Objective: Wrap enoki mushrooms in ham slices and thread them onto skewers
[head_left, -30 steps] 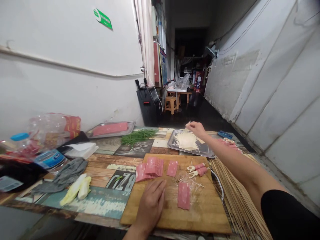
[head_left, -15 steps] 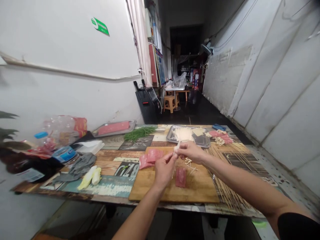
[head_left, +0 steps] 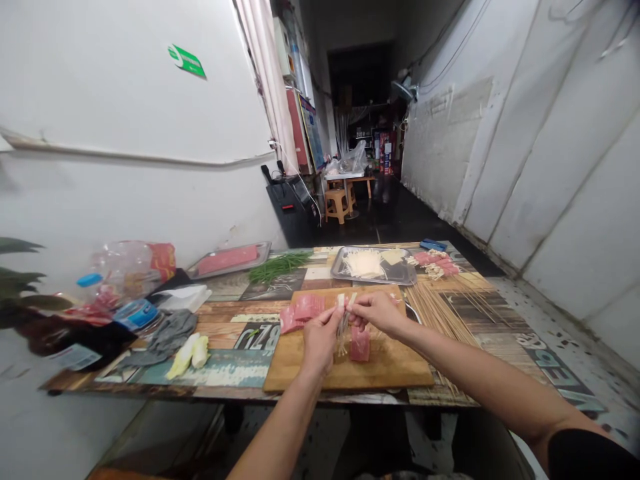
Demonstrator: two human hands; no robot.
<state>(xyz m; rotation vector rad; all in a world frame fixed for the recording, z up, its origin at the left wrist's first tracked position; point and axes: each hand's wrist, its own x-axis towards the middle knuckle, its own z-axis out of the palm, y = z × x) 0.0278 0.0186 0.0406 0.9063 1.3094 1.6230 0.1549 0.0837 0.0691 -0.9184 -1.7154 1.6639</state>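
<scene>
My left hand is closed, thumb and fingers pinching a small bunch of enoki mushrooms above the wooden cutting board. Fingers of my right hand pinch at the same mushrooms from the other side, just apart from the left fingertips. Pale ends poke up between the hands and thin stems hang below. Under the right hand, a slice of raw meat lies flat on the board. More meat slices overlap at the board's far left, beside my left hand.
Behind the board sits a tray of enoki. Meat-and-enoki rolls and many wooden skewers lie to the right. At left are green chives, a meat tray, cabbage leaves and a grey cloth.
My fingertips have drawn slightly apart, and the enoki bunch now shows split at the top with stems hanging lower. The whole view has shifted a little.
</scene>
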